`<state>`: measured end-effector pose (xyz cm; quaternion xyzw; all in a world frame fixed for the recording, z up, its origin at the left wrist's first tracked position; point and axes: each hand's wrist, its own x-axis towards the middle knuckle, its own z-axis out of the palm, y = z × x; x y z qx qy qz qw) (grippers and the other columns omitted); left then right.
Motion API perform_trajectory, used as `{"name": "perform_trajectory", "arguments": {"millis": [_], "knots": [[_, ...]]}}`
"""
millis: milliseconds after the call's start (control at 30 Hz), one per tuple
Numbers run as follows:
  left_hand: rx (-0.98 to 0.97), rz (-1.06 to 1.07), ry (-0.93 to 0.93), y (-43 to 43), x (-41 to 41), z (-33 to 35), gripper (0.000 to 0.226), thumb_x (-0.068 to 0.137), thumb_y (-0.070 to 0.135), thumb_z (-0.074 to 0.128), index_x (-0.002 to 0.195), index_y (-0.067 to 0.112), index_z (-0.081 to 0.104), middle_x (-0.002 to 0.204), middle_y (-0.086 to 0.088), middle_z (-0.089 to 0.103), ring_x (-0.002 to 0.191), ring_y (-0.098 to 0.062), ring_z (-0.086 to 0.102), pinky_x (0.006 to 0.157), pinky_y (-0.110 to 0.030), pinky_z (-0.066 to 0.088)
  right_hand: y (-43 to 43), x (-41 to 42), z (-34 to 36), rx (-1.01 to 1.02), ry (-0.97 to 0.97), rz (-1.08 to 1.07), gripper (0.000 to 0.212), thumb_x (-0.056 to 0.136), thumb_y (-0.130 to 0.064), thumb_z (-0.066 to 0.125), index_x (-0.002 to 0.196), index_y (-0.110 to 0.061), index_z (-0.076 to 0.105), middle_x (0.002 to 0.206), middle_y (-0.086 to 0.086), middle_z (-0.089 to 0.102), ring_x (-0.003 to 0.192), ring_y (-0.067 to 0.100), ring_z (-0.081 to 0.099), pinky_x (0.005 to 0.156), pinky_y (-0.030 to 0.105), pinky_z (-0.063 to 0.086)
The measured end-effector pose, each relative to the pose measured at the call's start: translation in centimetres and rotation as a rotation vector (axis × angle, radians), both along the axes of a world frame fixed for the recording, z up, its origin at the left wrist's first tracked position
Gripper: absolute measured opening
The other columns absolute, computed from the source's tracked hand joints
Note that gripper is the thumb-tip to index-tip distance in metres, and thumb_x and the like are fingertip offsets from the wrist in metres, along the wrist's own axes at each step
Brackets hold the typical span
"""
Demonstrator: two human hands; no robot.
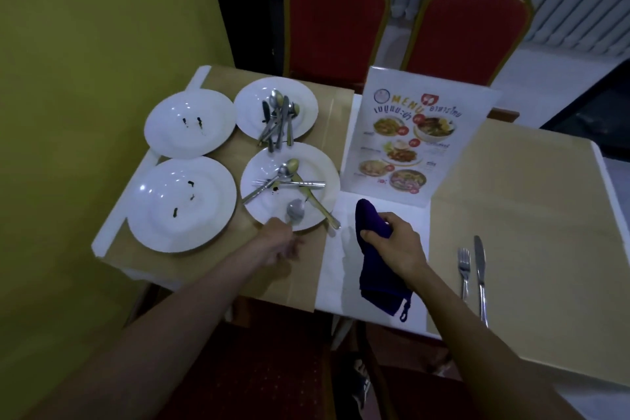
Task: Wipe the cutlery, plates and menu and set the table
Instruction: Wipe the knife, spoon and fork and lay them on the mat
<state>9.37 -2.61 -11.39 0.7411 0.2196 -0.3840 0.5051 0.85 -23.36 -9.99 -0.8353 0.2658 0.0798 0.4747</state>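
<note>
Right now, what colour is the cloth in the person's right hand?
The cloth is dark purple; head view.

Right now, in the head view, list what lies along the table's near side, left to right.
Near stained plate → left hand holding a spoon → right hand gripping the purple cloth → fork → knife.

I see a yellow wall (85,44) on my left. A red chair (335,20) and a second red chair (472,31) stand side by side behind the worktop (511,215). The light is dim.
</note>
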Motion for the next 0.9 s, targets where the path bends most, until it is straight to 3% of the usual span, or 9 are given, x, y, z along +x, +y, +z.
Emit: {"name": "perform_trajectory", "arguments": {"millis": [67,133,233,333,467,567,733,833,900], "knots": [[-0.217,-0.063,0.077,1.0,-2.1,1.8,0.023,0.103,0.011,0.043,0.083,0.008,0.054,0.061,-0.001,0.058,0.04,-0.007,0.034,0.033,-0.016,0.028,2.1,-0.1,0.9,-0.158,-0.162,0.036,0.037,0.09,-0.034,0.061,0.126,-0.036,0.05,0.101,-0.007,0.069,0.081,0.015,0.063,0.062,0.03,0.048],[-0.308,-0.133,0.012,1.5,-4.2,3.3,0.025,0.104,0.024,0.041,0.084,0.016,0.053,0.056,0.008,0.049,0.039,-0.002,0.029,0.034,-0.014,0.018,3.8,-0.7,2.0,-0.363,-0.354,0.242,0.051,0.087,-0.032,0.059,0.134,-0.043,0.042,0.105,-0.009,0.069,0.082,0.017,0.065,0.057,0.029,0.048],[-0.215,-0.226,-0.215,1.7,-7.1,4.8,0.026,0.106,0.03,0.031,0.099,0.023,0.055,0.066,0.011,0.047,0.047,-0.001,0.037,0.038,-0.013,0.026,4.0,-1.0,2.8,-0.737,-0.319,0.726,0.072,0.083,-0.025,0.06,0.147,-0.046,0.033,0.146,-0.019,0.048,0.096,0.022,0.062,0.065,0.035,0.053],[-0.223,-0.172,-0.335,1.3,-8.9,5.9,0.029,0.105,0.036,0.032,0.097,0.024,0.058,0.064,0.012,0.048,0.047,-0.003,0.037,0.042,-0.017,0.028,4.3,-1.3,4.1,-0.744,-0.23,0.586,0.075,0.086,-0.02,0.061,0.148,-0.049,0.03,0.152,-0.033,0.024,0.097,0.019,0.059,0.065,0.033,0.053],[-0.255,-0.169,-0.437,0.8,-9.8,7.2,0.03,0.105,0.032,0.034,0.097,0.017,0.059,0.061,0.008,0.044,0.043,-0.001,0.037,0.041,-0.015,0.029,3.9,-3.2,5.5,-0.766,-0.403,0.577,0.076,0.077,-0.016,0.072,0.143,-0.041,0.046,0.145,-0.024,0.045,0.083,0.021,0.063,0.054,0.026,0.046],[-0.26,-0.248,-0.444,0.1,-10.8,7.9,0.029,0.105,0.031,0.033,0.098,0.02,0.058,0.06,0.009,0.044,0.046,-0.003,0.036,0.044,-0.018,0.029,2.0,-3.7,6.9,-0.857,-0.289,0.546,0.071,0.088,-0.021,0.064,0.148,-0.045,0.033,0.152,-0.029,0.029,0.092,0.019,0.06,0.061,0.029,0.05],[-0.34,-0.179,-0.413,-0.9,-11.3,9.2,0.03,0.105,0.032,0.035,0.1,0.012,0.057,0.06,0.007,0.041,0.046,-0.007,0.032,0.043,-0.021,0.025,2.5,-5.8,6.7,-0.809,-0.494,0.483,0.079,0.066,-0.012,0.083,0.137,-0.033,0.056,0.139,-0.018,0.055,0.067,0.018,0.061,0.04,0.026,0.046],[-0.33,-0.079,-0.317,-1.2,-11.7,9.4,0.036,0.102,0.036,0.042,0.096,0.009,0.064,0.053,0.009,0.038,0.043,-0.006,0.029,0.041,-0.02,0.021,0.3,-4.7,7.2,-0.814,-0.387,0.42,0.071,0.082,-0.015,0.071,0.143,-0.04,0.045,0.142,-0.016,0.054,0.085,0.022,0.063,0.058,0.033,0.053],[-0.323,-0.034,-0.271,-1.5,-11.3,9.6,0.041,0.099,0.039,0.043,0.093,0.008,0.071,0.049,0.01,0.034,0.04,-0.006,0.024,0.041,-0.019,0.018,-0.7,-4.0,7.2,-0.575,-0.347,0.218,0.058,0.087,-0.016,0.061,0.138,-0.041,0.047,0.117,-0.008,0.067,0.09,0.023,0.065,0.069,0.036,0.053]]}}
